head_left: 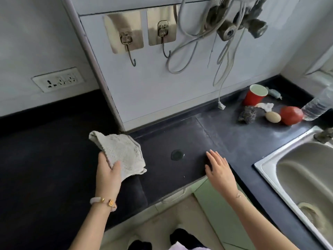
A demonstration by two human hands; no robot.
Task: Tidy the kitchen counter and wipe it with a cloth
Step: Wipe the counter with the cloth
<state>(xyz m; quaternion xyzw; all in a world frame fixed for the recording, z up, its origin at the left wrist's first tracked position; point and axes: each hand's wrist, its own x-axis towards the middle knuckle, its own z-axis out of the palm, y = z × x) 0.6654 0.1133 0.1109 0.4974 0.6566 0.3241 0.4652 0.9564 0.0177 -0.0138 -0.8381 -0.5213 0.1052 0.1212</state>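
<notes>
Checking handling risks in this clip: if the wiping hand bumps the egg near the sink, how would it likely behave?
The egg looks smooth and rounded, lying on its side on the flat counter, so it would probably roll. It likely cracks easily. The tomato beside it might stop it.

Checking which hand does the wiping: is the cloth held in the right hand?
No, the left hand grips the grey cloth, while the right hand rests flat and empty on the dark counter.

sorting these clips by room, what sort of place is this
Most likely a home kitchen. A dark counter runs along the wall to a steel sink, and a red cup and a tomato sit on it. The left hand holds a cloth.
</notes>
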